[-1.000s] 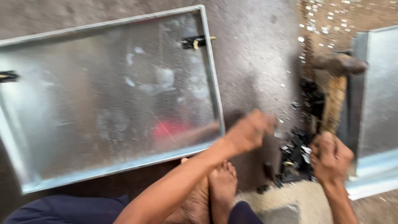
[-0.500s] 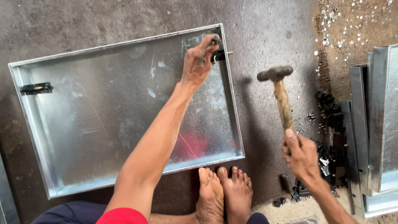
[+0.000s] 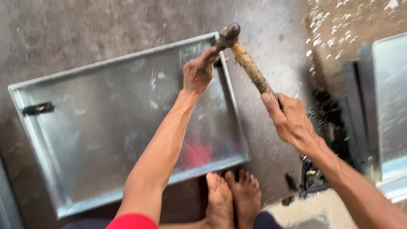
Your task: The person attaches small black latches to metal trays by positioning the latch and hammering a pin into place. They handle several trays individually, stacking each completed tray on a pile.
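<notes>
My right hand (image 3: pixel 292 123) clamps the hammer (image 3: pixel 246 59) low on its handle: head-heavy, stiff. Left hand (image 3: pixel 197 74) pinches tray (image 3: pixel 127 127) rim.

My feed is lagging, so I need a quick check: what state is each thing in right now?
Shallow galvanised sheet-metal tray: flat on the floor, open side up.
Wooden-handled hammer: raised, head over the tray's far right corner.
Right hand: closed on the hammer handle.
Left hand: pressed at the tray's far right corner, beside the hammer head.
Small black latch: fixed on the tray's left wall.
Bare feet: on the floor by the tray's near edge.
</notes>
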